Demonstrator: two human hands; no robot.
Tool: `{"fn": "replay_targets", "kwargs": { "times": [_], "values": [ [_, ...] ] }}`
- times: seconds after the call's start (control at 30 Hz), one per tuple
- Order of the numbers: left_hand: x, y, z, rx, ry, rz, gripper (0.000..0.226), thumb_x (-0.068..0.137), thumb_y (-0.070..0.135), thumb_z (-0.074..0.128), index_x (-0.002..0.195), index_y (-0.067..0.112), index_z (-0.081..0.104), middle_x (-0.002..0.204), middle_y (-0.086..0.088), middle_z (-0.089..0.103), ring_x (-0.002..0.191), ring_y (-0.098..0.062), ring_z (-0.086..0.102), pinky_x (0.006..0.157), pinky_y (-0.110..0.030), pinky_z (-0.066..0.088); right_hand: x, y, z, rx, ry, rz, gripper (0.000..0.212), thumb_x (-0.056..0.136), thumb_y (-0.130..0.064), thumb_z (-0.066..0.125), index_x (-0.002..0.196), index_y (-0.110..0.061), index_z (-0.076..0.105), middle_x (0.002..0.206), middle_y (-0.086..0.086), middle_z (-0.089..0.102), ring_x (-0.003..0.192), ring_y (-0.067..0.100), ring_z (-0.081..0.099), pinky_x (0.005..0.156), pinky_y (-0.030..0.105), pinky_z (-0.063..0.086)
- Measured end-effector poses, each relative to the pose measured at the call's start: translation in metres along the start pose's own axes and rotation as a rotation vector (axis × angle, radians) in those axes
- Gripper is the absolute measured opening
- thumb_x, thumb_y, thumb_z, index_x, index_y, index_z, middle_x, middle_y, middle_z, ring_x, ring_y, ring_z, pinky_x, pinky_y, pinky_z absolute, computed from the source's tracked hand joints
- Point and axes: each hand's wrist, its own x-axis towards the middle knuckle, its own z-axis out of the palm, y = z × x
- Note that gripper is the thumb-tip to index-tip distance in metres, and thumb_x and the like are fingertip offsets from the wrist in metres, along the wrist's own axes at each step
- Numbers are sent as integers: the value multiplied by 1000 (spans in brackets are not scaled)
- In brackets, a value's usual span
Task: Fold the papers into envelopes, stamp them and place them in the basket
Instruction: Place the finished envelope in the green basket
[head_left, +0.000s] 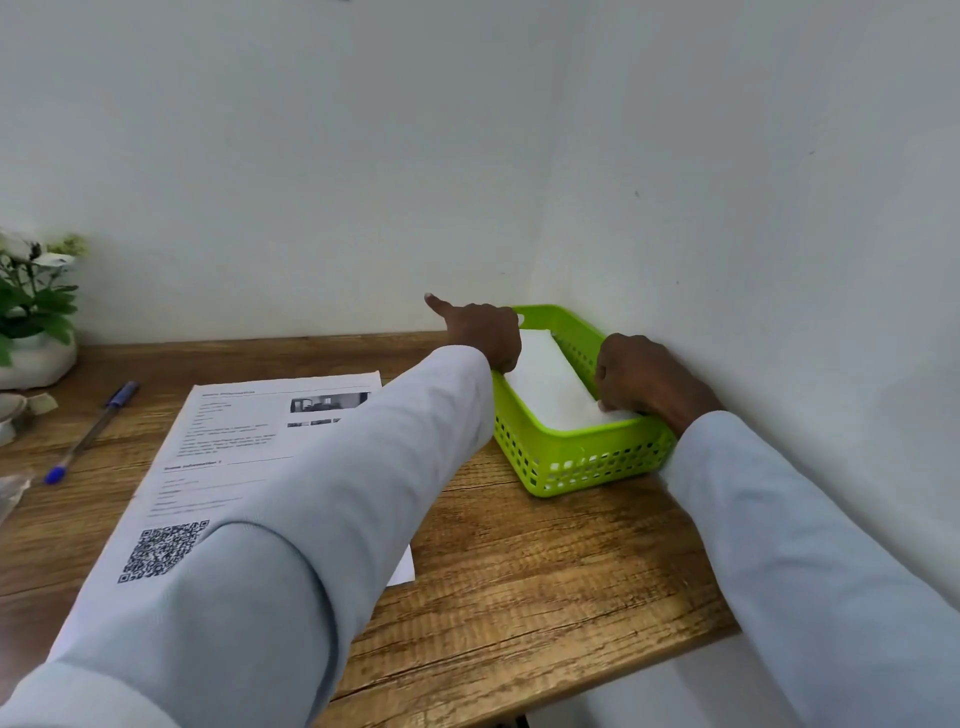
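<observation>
A green perforated basket (571, 460) stands in the table's back right corner against the wall. A white folded envelope (545, 382) lies inside it. My left hand (485, 332) reaches over the basket's left rim. Its fingers curl down onto the envelope's left edge and its thumb sticks out to the left. My right hand (641, 379) is at the basket's near right corner, with curled fingertips holding the envelope's near end. A stack of printed papers (228, 457) with a QR code lies on the wooden table (545, 571), partly under my left sleeve.
A blue pen (88, 431) lies left of the papers. A potted plant (36, 317) stands at the back left, with a small pale object (15, 410) in front of it. Walls close off the back and right. The table's edge runs along the lower right.
</observation>
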Motion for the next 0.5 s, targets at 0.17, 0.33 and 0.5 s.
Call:
{"fn": "replay_targets", "kwargs": {
  "times": [0.17, 0.33, 0.5],
  "values": [
    [6, -1, 3, -27, -39, -1, 47, 80, 15, 67, 124, 17, 52, 115, -6, 62, 116, -33, 55, 107, -74, 5, 0, -4, 3, -86, -25, -32, 36, 74, -5, 74, 108, -8, 64, 114, 18, 64, 104, 36, 63, 73, 31, 46],
    [10, -9, 17, -364, 260, -20, 26, 74, 25, 68, 97, 15, 61, 101, -4, 65, 99, -30, 63, 96, -41, 40, -3, -9, 0, -77, 166, -91, 28, 81, -11, 67, 109, -7, 64, 113, 19, 63, 105, 39, 61, 82, 36, 48],
    [-21, -27, 5, -635, 352, 89, 11, 75, 31, 72, 79, 21, 75, 78, 4, 71, 81, -20, 67, 68, -30, 51, -14, -45, -27, 422, 257, -174, 13, 75, -29, 79, 77, -16, 76, 80, 7, 73, 82, 27, 68, 69, 31, 48]
  ]
}}
